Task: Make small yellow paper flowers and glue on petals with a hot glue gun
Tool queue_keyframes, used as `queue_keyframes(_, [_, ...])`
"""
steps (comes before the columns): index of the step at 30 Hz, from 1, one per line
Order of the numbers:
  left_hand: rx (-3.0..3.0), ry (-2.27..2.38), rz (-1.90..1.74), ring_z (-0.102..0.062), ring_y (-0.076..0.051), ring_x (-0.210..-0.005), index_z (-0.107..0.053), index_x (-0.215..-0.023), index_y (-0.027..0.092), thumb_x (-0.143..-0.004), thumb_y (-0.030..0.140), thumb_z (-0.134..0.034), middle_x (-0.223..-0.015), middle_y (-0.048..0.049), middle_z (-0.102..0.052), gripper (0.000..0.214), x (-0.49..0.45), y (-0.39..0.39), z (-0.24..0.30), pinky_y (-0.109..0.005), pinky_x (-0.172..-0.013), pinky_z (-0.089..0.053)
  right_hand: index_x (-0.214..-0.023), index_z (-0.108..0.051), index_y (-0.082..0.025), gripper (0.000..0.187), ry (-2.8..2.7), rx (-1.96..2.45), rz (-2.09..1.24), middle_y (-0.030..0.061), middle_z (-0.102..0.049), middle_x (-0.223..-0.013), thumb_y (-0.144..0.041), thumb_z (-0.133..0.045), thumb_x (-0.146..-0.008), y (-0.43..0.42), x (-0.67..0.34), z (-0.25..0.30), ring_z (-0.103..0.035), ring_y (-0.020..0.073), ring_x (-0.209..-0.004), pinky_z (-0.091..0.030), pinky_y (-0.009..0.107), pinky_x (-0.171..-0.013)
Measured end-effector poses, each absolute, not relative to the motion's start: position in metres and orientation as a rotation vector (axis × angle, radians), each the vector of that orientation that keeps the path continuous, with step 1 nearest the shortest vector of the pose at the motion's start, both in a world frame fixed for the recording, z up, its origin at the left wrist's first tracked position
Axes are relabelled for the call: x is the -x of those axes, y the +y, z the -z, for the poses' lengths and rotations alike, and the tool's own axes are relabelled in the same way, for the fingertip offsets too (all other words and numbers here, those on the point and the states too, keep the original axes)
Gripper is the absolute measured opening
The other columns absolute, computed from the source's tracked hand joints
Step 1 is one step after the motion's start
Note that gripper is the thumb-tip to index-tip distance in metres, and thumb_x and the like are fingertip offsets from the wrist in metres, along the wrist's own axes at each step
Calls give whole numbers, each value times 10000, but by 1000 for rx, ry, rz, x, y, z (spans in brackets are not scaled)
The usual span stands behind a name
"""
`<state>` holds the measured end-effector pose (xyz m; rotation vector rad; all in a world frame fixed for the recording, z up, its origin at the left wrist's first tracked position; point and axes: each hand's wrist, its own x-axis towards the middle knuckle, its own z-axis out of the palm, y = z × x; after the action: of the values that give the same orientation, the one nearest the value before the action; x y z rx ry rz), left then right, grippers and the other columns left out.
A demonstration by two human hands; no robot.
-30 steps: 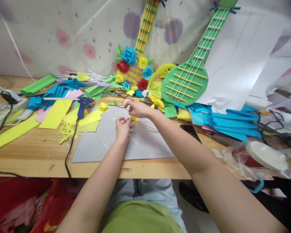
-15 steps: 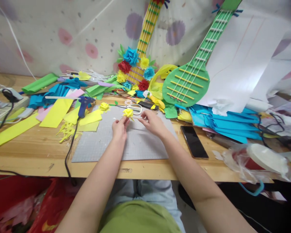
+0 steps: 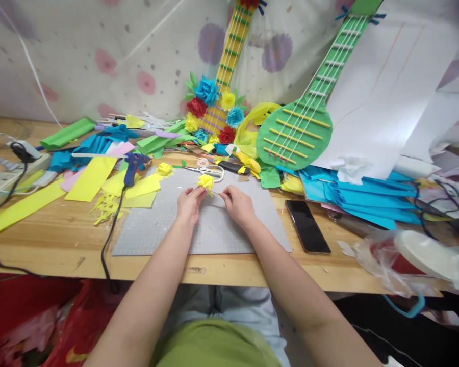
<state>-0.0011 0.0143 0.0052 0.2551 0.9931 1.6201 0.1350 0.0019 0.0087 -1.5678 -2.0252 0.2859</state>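
Above the grey cutting mat [image 3: 153, 237], my left hand [image 3: 189, 206] is closed on a yellow paper flower [image 3: 205, 182], its fingertips at the flower's base. My right hand [image 3: 237, 205] pinches a thin stick [image 3: 216, 193] whose other end reaches the flower; whether it pokes into the petals I cannot tell. Just beyond my hands lie scissors [image 3: 214, 172] with white handles. A second yellow paper flower [image 3: 164, 169] rests at the mat's far left edge.
A blue glue gun [image 3: 130, 171] lies left among yellow paper strips [image 3: 91, 178], its cord running off the front edge. To the right are a phone [image 3: 307, 226] and blue paper [image 3: 361, 191]. A green paper instrument [image 3: 294, 135] and a flowered yellow one [image 3: 229, 56] lean behind.
The flower has moved slightly right and turned in my left hand. My right hand has come down and a little closer, its fingers more curled around the stick.
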Motion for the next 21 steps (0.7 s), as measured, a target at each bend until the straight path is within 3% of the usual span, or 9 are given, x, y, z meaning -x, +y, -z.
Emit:
queue_keyframes(11, [-265,1114,-1651,-606,-90,-601,-345,-851,175,-620,-29,-616,-677,14,-573,410,0,14,-9,-247,-685,-518,-781,-528,-197,140,-1924,1514,-457,15,-617,-787,-292,-446,-845,4,-133,0,-529,134,-697,-337,238,-631])
queue_keyframes(21, [-269,1045,-1707,-609,-88,-595,-292,-731,194,-601,-41,-597,-614,43,-537,407,-1,15,-10,-245,-705,-521,-811,-541,-215,139,-1946,1467,-405,-1,-611,-828,-336,-476,-830,-2,-133,5,-528,124,-689,-341,236,-628])
